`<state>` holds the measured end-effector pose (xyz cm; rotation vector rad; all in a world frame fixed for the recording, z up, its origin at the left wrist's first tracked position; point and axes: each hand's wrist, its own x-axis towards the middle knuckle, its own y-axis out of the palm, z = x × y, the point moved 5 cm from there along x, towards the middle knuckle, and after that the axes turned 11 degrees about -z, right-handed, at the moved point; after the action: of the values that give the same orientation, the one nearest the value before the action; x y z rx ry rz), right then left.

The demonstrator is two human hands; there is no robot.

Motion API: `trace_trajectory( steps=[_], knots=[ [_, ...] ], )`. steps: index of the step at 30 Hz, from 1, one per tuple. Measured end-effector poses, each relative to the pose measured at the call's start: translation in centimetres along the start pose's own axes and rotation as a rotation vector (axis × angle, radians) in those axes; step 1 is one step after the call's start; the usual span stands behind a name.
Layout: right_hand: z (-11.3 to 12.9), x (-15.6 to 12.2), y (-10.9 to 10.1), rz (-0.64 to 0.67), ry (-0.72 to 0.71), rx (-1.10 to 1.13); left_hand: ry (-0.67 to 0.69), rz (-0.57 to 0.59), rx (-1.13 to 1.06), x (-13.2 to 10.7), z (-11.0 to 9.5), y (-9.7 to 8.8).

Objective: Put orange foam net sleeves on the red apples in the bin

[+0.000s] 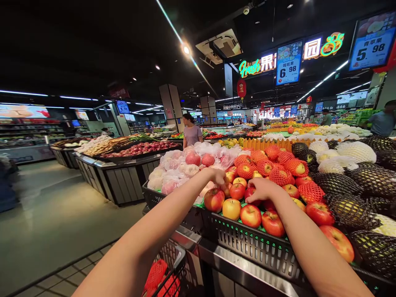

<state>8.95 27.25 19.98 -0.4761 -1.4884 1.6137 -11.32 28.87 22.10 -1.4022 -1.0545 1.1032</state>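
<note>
My left hand (219, 177) reaches over the loose apples, its fingers bent downward and smeared by motion; whether it touches one I cannot tell. Beside it, my right hand (260, 189) curves its thumb and fingers around a dark red apple (251, 194) that still sits among the others. In front of both hands lie a yellow apple (231, 209) and several red-yellow apples (250, 216) on green matting in a black crate (247, 237). Behind my right hand are apples in red foam nets (265, 167). Bagged apples (192, 158) are heaped left of my left hand.
A shopping cart (102, 251) with red netting (157, 274) in it stands below at the left. Fruit in black nets (352, 206) fills the right side. A person (192, 134) stands beyond the bagged apples. Vegetable stands (120, 179) line the left aisle.
</note>
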Motion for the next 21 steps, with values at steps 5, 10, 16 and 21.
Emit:
trace_trajectory(
  steps=[5,10,16,21],
  knots=[
    [1.6,-0.2,-0.6,-0.044,-0.058,-0.105,-0.01,0.03,0.148,0.5,-1.0,0.7],
    [4.3,0.0,-0.4,-0.178,-0.212,-0.145,0.001,-0.039,0.26,0.3,-1.7,0.9],
    [4.3,0.6,0.6,-0.137,-0.205,-0.05,0.019,-0.086,0.227,-0.2,0.0,0.4],
    [3.4,0.8,0.8,-0.092,-0.172,0.009,-0.048,0.005,0.085,1.0,1.3,-0.1]
  ],
)
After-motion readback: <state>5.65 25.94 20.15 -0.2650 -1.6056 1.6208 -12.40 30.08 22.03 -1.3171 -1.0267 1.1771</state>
